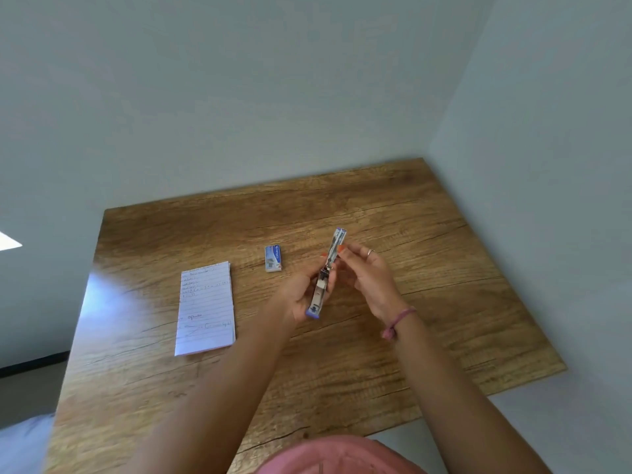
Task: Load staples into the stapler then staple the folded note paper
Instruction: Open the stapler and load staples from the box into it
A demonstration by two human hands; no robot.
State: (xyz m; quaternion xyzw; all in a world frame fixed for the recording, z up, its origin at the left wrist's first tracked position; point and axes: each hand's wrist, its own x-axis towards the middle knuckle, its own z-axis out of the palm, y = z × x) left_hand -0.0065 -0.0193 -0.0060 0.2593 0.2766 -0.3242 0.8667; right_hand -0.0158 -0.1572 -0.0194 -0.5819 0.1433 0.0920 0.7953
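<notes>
A small purple and metal stapler (327, 271) is swung open into one long line above the table. My left hand (301, 293) grips its lower half from the left. My right hand (367, 273) pinches near the stapler's middle with fingertips together; whether a staple strip sits between them is too small to tell. The folded lined note paper (206, 307) lies flat to the left. A small blue and white staple box (273, 257) lies beyond the paper, left of the stapler.
The wooden table (427, 302) stands in a corner, with grey walls behind and to the right. Its right edge runs diagonally near my right forearm. A pink garment shows at the bottom edge.
</notes>
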